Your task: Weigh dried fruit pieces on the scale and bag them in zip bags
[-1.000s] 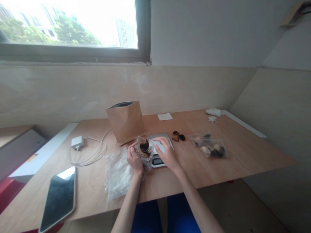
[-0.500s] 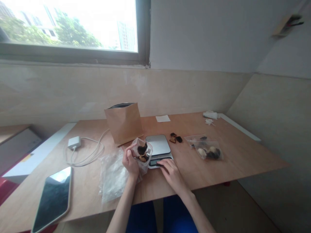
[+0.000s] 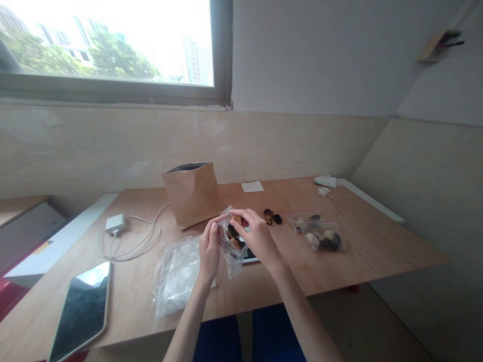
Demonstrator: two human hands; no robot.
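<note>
Clear bag at twelve o'clock: our left hand pinches its rim, best kept wide; our right hand, at two o'clock, nearly closes on a brown slice.

Blue legwear, bare forearms, bare hands without gloves

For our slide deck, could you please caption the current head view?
Left hand holding a clear bag of dark pieces, right hand at its mouth.

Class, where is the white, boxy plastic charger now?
In the head view, the charger lies on the person's left, beyond the black, rectangular, glass-fronted tablet.
</note>
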